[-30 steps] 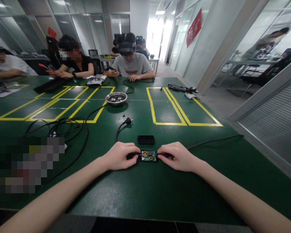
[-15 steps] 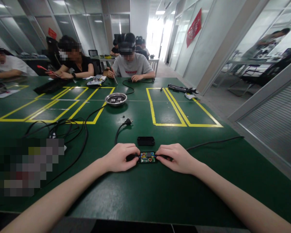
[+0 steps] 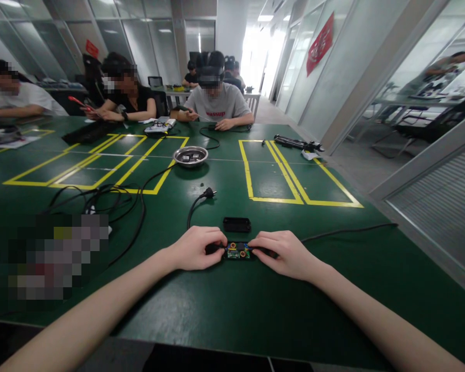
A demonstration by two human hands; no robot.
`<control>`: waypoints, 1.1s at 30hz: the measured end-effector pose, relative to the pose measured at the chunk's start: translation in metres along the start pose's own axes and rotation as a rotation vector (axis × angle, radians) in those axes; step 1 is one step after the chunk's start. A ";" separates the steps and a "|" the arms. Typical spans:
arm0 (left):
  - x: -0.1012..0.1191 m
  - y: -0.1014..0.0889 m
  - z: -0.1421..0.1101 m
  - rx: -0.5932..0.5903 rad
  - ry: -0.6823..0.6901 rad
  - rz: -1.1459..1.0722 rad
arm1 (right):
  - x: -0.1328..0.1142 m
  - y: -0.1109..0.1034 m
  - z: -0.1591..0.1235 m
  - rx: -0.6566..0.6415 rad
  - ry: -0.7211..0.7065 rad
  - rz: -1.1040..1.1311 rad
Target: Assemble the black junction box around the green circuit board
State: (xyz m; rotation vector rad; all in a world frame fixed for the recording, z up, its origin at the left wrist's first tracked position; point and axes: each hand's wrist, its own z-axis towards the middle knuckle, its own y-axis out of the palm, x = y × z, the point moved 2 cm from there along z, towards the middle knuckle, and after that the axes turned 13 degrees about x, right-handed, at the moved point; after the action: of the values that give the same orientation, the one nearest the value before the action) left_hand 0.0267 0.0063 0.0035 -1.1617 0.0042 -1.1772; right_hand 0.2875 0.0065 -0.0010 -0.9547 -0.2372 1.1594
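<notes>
A small green circuit board (image 3: 238, 253) with copper-wound ring coils lies in a black open housing on the table. At its left end, my left hand (image 3: 201, 248) is closed, thumb and fingers pinching the black cable where it enters. My right hand (image 3: 279, 250) closes the same way at the right end, around the other black cable (image 3: 349, 230), which runs off to the right. Blue wires show near the fingertips there. Just beyond the board sits a black plastic cover (image 3: 237, 224). Past my left hand, a black plug (image 3: 208, 193) lies on its cord.
A metal bowl (image 3: 190, 156) with small metal parts stands farther back. Coiled black cables (image 3: 101, 199) lie at left beside a blurred-out patch. Yellow tape rectangles (image 3: 273, 200) mark the green table. A folded black stand (image 3: 298, 143) lies back right. Several people sit across the table.
The view has shifted slightly, moving the scene a little to the right. Both hands keep their places at the board's ends. Across the table, a person's hand with a tool has lowered.
</notes>
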 end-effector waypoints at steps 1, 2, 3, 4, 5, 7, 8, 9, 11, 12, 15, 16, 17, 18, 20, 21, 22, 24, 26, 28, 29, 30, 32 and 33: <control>0.000 0.000 0.000 0.001 -0.001 -0.002 | 0.001 0.000 0.000 0.005 0.029 0.025; 0.000 0.000 0.000 0.001 -0.003 -0.003 | 0.002 0.000 0.000 0.010 0.058 0.044; 0.000 -0.001 0.000 -0.001 -0.007 -0.003 | 0.003 0.000 0.000 0.011 0.079 0.059; 0.000 -0.001 0.000 -0.006 -0.012 -0.004 | 0.004 0.000 0.001 0.011 0.091 0.067; 0.000 -0.001 0.000 -0.010 -0.018 -0.007 | 0.004 -0.001 0.001 0.004 0.094 0.070; 0.000 -0.002 -0.001 -0.011 -0.031 -0.014 | 0.004 -0.001 0.002 -0.013 0.089 0.077; 0.000 -0.002 -0.001 -0.008 -0.033 -0.018 | 0.004 -0.001 0.003 -0.021 0.090 0.081; -0.001 -0.002 -0.001 -0.004 -0.032 -0.020 | 0.003 -0.001 0.003 -0.027 0.092 0.082; -0.001 -0.002 -0.001 -0.001 -0.022 -0.009 | 0.003 0.000 0.004 -0.035 0.086 0.079; -0.002 -0.001 -0.001 -0.004 -0.015 0.003 | 0.003 0.000 0.003 -0.039 0.079 0.073; -0.003 -0.001 -0.001 -0.025 0.004 0.040 | 0.005 0.002 0.003 -0.035 0.060 0.043; -0.003 -0.001 -0.001 -0.035 0.008 0.048 | 0.005 0.003 0.003 -0.033 0.059 0.032; -0.003 -0.002 -0.001 -0.044 0.012 0.057 | 0.005 0.002 0.003 -0.032 0.058 0.022; -0.003 -0.002 -0.001 -0.053 0.016 0.067 | 0.004 0.002 0.004 -0.037 0.055 0.017; -0.002 -0.003 0.000 -0.065 0.030 0.091 | 0.003 0.000 0.004 -0.062 0.047 0.021; -0.002 -0.004 0.000 -0.069 0.037 0.101 | 0.003 -0.001 0.004 -0.078 0.047 0.028; -0.001 -0.005 0.000 -0.071 0.045 0.112 | 0.002 -0.002 0.004 -0.093 0.048 0.035; 0.001 -0.006 0.000 -0.076 0.065 0.132 | 0.002 -0.003 0.004 -0.111 0.056 0.039; 0.003 -0.007 0.000 -0.082 0.096 0.163 | 0.003 -0.004 0.004 -0.115 0.057 0.029; 0.005 -0.006 0.000 -0.084 0.131 0.207 | 0.003 -0.004 0.004 -0.121 0.055 0.028; 0.005 -0.005 -0.001 -0.079 0.143 0.233 | 0.003 -0.004 0.004 -0.129 0.056 0.031; 0.006 -0.004 -0.001 -0.072 0.149 0.257 | 0.003 -0.004 0.004 -0.134 0.054 0.035; 0.005 -0.002 -0.002 -0.051 0.155 0.295 | 0.003 -0.005 0.004 -0.142 0.050 0.039; 0.005 -0.001 -0.002 -0.046 0.160 0.306 | 0.003 -0.005 0.004 -0.144 0.047 0.039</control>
State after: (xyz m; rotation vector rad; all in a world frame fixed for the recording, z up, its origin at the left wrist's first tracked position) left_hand 0.0274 0.0013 0.0061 -1.0607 0.3220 -0.9975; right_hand 0.2897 0.0107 0.0048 -1.1163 -0.2688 1.1659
